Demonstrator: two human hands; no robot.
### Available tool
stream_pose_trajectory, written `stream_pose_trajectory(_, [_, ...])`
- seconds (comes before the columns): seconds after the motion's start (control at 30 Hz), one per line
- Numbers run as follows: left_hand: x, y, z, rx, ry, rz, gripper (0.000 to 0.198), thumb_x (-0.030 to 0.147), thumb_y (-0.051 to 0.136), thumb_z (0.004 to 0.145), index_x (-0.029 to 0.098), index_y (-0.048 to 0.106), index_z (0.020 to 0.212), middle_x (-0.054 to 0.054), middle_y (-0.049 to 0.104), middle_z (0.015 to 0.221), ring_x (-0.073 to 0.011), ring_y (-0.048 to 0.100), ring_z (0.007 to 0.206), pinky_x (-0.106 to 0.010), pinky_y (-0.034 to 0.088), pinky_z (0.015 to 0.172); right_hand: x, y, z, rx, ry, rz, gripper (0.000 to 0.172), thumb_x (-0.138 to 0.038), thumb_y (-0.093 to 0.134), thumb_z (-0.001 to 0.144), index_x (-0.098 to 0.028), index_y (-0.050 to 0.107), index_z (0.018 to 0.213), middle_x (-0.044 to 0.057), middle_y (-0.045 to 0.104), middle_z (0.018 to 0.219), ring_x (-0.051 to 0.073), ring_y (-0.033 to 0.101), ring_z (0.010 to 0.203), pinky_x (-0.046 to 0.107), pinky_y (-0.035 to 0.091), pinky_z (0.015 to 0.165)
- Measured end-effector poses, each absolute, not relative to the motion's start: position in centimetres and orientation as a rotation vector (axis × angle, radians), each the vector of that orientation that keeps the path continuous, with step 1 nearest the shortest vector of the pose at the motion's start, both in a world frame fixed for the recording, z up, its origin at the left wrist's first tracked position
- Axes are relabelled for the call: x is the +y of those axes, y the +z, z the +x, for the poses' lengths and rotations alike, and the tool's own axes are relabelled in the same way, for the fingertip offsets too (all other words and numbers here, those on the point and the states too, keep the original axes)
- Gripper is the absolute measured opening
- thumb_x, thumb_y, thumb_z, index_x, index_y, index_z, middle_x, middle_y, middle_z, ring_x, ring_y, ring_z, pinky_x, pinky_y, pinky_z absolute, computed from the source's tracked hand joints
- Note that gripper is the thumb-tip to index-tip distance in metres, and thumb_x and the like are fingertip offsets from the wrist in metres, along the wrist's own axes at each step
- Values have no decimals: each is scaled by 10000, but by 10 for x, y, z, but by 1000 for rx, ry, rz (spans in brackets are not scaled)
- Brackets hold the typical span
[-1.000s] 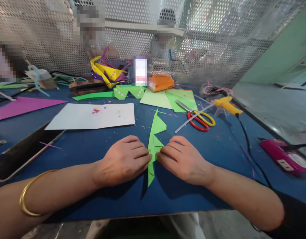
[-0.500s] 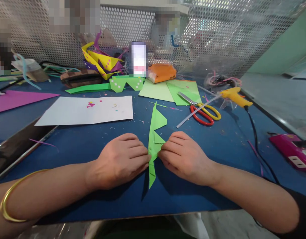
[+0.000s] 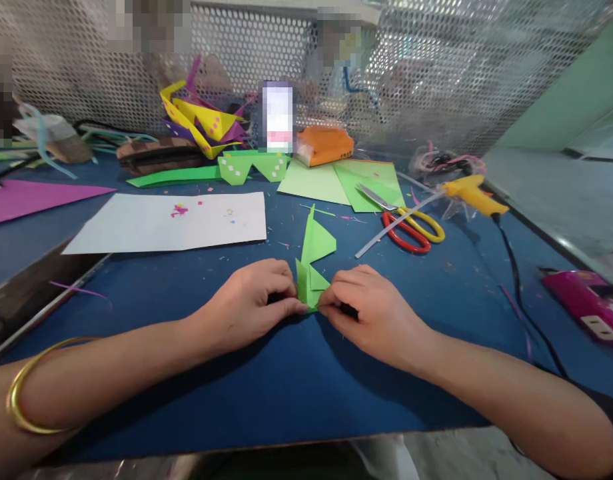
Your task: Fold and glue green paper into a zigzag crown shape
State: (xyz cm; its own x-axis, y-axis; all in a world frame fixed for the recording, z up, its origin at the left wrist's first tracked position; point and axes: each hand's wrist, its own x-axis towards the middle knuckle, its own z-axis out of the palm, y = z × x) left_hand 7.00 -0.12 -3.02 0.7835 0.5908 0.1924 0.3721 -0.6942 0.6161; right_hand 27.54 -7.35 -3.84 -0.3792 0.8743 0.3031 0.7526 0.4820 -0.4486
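Note:
Between my hands at the middle of the blue table is a pair of green paper glasses, turned end-on with its lens shapes pointing right. My left hand pinches the near end, where a strip is folded back on the left side. My right hand grips the near lens edge, fingertips close to the left thumb. Part of the near end is covered by my fingers. Farther back stands another pair of green paper glasses with white square dots.
Scissors and a yellow glue gun with a glue stick lie right. White paper with small scraps lies left. Behind are green sheets, an orange packet, a phone and yellow paper glasses. A pink power strip sits far right.
The near end of the green paper, which pointed toward me, is now folded up and back on the left. My left hand has turned, thumb now pressing at the fold; my right hand stays nearly in place.

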Motion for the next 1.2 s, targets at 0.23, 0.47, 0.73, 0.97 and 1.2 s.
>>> stream_pose_trajectory(0.23, [4,-29,72,678,393,2430,238,252,565,902,189,663,695,-15,614,751,-161,558,763,-270,402,678,-75,-37,274,-2141,434,-1420,96,-161,665,838,-192,640,751,-36,602,675,115,549,652,294,359,695])
stream_pose_trajectory(0.47, [5,-33,73,701,403,2505,260,273,583,905,174,618,667,-3,584,730,-152,538,729,-269,347,636,-73,-39,275,-2127,432,-1419,130,-195,688,838,-187,629,723,-45,587,658,108,527,634,286,346,673])
stream_pose_trajectory(0.73, [2,-33,75,840,449,2444,192,268,657,855,182,650,683,4,602,720,-141,543,692,-263,354,628,-74,-41,272,-2145,376,-1408,166,-172,656,840,-185,575,696,-46,547,640,110,498,627,276,339,663])
stream_pose_trajectory(0.97, [-2,-29,78,937,472,2359,178,255,707,808,180,648,658,19,603,710,-125,558,680,-249,361,607,-74,-41,273,-2144,397,-1448,148,-185,679,830,-189,591,712,-45,572,656,113,511,642,280,343,675])
stream_pose_trajectory(1.2, [-3,-29,79,970,494,2297,150,239,729,779,176,651,668,26,593,705,-118,553,688,-242,369,609,-72,-39,271,-2134,452,-1481,166,-203,668,851,-182,579,713,-40,568,660,117,505,648,284,337,693])
